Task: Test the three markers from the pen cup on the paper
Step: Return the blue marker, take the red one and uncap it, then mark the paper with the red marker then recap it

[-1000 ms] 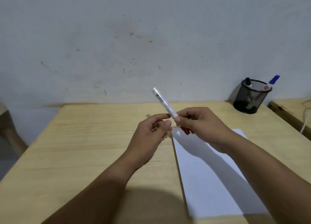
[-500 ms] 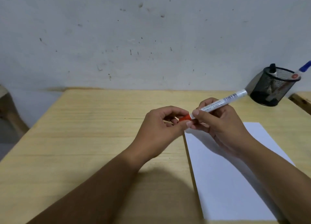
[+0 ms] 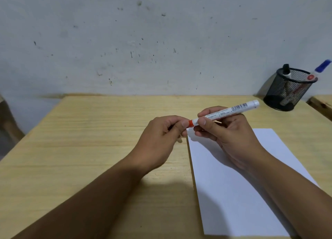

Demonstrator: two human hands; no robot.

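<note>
I hold a white marker (image 3: 231, 111) with a red cap (image 3: 190, 123) above the table, level, its rear end pointing right toward the cup. My right hand (image 3: 226, 136) grips the white barrel. My left hand (image 3: 161, 136) pinches the red cap, which is mostly hidden in its fingers. A white sheet of paper (image 3: 233, 193) lies under my right forearm. The black mesh pen cup (image 3: 287, 89) stands at the back right with a black-capped marker (image 3: 286, 70) and a blue-capped marker (image 3: 321, 68) in it.
The light wooden table (image 3: 80, 140) ends at a stained grey wall (image 3: 143, 41). A second wooden surface (image 3: 323, 102) adjoins at the far right. A dark chair-like shape (image 3: 7, 123) shows at the left edge.
A second ago the marker pointed up and left with its red end low in my right hand. It has been turned level, and my left fingers have closed on the red cap.
</note>
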